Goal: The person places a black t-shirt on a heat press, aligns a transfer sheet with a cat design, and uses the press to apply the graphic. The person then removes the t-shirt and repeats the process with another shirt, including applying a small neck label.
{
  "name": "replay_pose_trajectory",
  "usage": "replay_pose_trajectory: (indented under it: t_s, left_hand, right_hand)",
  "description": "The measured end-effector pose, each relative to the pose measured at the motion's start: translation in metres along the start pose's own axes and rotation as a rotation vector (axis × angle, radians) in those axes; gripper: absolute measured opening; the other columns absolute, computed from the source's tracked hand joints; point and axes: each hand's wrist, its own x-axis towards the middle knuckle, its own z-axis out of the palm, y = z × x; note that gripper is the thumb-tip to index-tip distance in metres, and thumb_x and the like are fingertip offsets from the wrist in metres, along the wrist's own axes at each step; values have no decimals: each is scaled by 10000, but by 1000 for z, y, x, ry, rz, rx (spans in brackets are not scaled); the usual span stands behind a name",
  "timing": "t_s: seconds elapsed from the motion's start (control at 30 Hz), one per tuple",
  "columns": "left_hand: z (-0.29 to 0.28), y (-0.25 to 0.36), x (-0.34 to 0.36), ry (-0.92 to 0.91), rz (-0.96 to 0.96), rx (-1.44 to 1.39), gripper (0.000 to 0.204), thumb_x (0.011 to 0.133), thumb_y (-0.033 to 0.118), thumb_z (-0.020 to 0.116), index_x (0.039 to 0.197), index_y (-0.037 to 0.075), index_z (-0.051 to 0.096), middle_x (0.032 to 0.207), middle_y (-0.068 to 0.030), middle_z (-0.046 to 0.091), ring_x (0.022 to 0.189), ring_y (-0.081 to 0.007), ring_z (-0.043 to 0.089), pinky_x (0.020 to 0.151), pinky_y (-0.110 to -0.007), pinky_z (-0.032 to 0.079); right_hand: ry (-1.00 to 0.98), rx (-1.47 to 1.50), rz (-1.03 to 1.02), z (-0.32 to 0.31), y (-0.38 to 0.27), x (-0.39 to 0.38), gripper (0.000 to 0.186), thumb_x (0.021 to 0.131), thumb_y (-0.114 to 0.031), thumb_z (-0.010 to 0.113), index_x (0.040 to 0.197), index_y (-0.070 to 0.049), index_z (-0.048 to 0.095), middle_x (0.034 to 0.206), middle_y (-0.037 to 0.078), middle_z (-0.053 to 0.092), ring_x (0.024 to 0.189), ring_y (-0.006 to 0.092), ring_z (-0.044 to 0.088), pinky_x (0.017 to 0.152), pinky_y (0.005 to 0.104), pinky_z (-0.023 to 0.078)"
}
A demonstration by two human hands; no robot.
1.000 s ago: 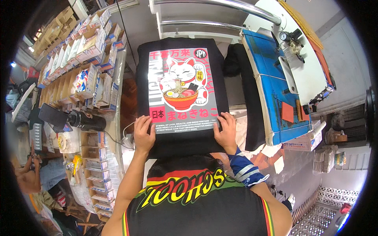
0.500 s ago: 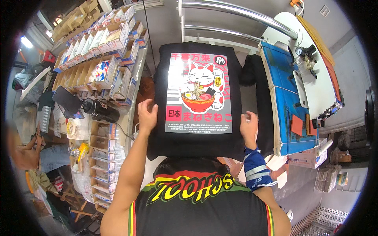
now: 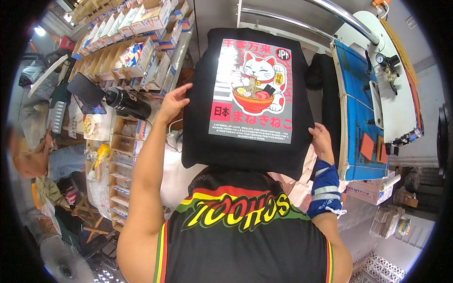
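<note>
A black garment (image 3: pixel 203 141) lies spread out in front of me, bearing a large glossy print (image 3: pixel 252 89) of a white cat with a noodle bowl. Beside its left edge is my left hand (image 3: pixel 172 104), fingers apart and bent, holding nothing that I can see. At the lower right edge, my right hand (image 3: pixel 321 141) has its fingers curled on the fabric; a blue striped wrap covers that forearm. More black fabric (image 3: pixel 328 85) hangs to the right of the garment.
A blue-topped board (image 3: pixel 351 108) and white machine plate (image 3: pixel 394 99) with a gauge stand right, below chrome tubes (image 3: pixel 354 23). Left are cardboard compartment boxes (image 3: pixel 108 56), a black bottle (image 3: pixel 125 101) and a phone (image 3: pixel 82 87). Another person (image 3: pixel 33 158) works at far left.
The view has shifted. My hands have left the print's lower corners for the garment's sides, the left one higher up. The garment sits higher in the view, its right edge now under my right fingers.
</note>
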Motion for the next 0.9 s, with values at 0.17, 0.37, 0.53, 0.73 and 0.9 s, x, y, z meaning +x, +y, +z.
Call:
replay_pose_trajectory:
  t_s: [0.17,0.37,0.53,0.73,0.9]
  left_hand:
    - [-3,23,-8,-1,-13,364,584,864,-104,633,1439,-13,579,1477,-139,582,1309,-177,562,1085,-302,448]
    - [-13,5,2,28,15,433,559,876,-46,662,1429,-14,588,1439,-117,620,1285,-175,586,1074,-305,460]
    - [2,-13,-33,121,-23,823,393,915,8,684,1305,59,694,1429,-134,631,1197,-215,661,967,-299,543]
    - [91,-18,-98,224,490,1003,248,837,13,713,1086,19,718,1212,-172,676,1188,-389,615,1065,-485,462]
    - [120,-20,-114,234,483,922,360,888,80,705,1238,1,677,1359,-178,621,1331,-402,535,1136,-496,408]
  right_hand:
    - [37,-210,-25,-12,-13,-24,551,912,-18,710,1438,-97,563,1242,107,692,970,126,672,744,302,533]
    - [127,-298,-103,-3,-20,-39,474,913,-30,696,1378,-83,624,1262,154,699,1104,233,678,889,347,539]
    - [375,-1022,-921,-12,-65,-90,282,847,-24,699,1124,-56,742,1137,146,729,1078,357,673,973,422,521]
    - [1281,-1013,-862,-143,-148,-122,423,1036,-336,610,1250,24,670,1277,224,672,1231,398,606,1053,474,463]
    - [931,-1344,-538,-219,-156,-100,568,1037,-426,586,1348,50,580,1413,254,557,1296,441,535,1086,491,425]
